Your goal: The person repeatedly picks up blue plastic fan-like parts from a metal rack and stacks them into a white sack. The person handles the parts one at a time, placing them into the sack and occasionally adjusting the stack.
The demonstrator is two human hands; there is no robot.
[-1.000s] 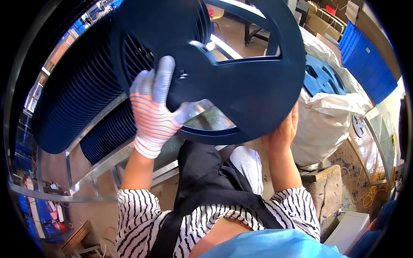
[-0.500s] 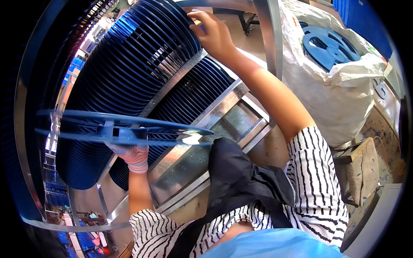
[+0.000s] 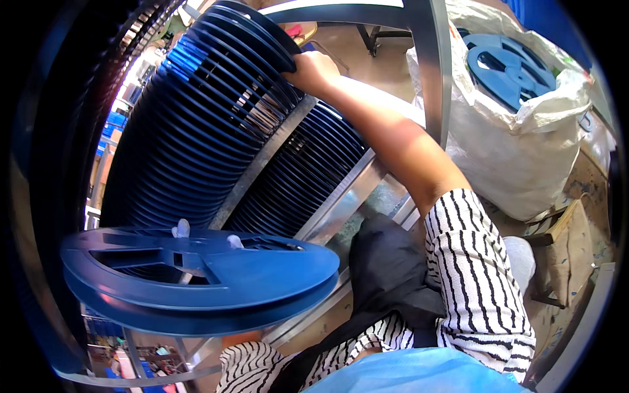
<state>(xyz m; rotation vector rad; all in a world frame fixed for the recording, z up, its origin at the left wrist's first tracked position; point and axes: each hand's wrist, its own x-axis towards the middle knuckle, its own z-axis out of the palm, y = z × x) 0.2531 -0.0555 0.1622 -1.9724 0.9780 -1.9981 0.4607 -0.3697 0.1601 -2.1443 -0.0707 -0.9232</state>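
A large blue plastic reel (image 3: 255, 275) with two flanges and cut-out windows lies almost flat in front of me at the lower left. My left hand (image 3: 181, 228) holds it from beneath; only pale gloved fingertips show over its hub, and the rest is hidden by the reel. Farther up, my bare right hand (image 3: 315, 71) grips the rim of the end reel (image 3: 278, 33) in a long row of dark blue reels (image 3: 190, 137). Its fingertips are partly hidden behind that rim.
A second row of dark reels (image 3: 308, 167) sits beyond a metal rail (image 3: 262, 160) of the rack. A metal post (image 3: 427, 65) rises right of my arm. At the right stands a white woven sack (image 3: 511, 157) holding lighter blue reels (image 3: 508, 69), beside a padded stool (image 3: 569, 252).
The reel in my left hand has tipped from edge-on to nearly flat, showing its broad face, and come lower. My right hand has closed on the end reel's rim.
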